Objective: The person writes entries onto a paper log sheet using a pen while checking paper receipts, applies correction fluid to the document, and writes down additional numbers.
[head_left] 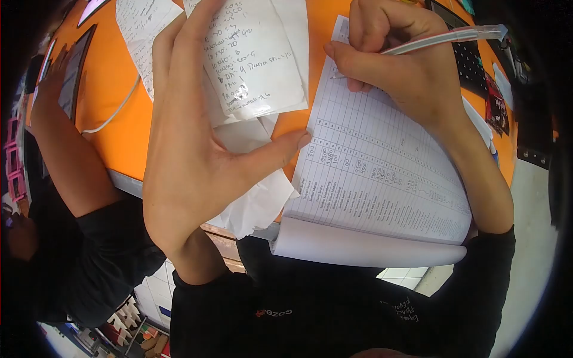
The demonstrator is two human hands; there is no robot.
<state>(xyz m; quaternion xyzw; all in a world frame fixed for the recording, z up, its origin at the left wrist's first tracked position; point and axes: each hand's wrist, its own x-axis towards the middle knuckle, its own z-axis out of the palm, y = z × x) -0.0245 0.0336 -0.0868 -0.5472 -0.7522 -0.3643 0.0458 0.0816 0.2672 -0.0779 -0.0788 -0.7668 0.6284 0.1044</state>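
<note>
A white pen with a clear barrel (444, 40) is pinched in my right hand (412, 74), its tip on a ruled ledger book (370, 149). The ledger has printed rows and handwritten figures, and its near pages curl over the table edge. My left hand (194, 143) lies with fingers stretched over a handwritten list (256, 65), which looks covered in clear plastic. My left thumb reaches to the ledger's left edge. Below that hand is a creased white sheet (256, 206). My left fingertips are cut off at the top of the view.
On the orange table (113, 77) lie another handwritten sheet (143, 30) and a white cable (116, 113). A co-worker's arm (71, 155) reaches to a dark-edged device (77, 71) at left. A red packet (496, 104) and black perforated object (471, 65) lie at right.
</note>
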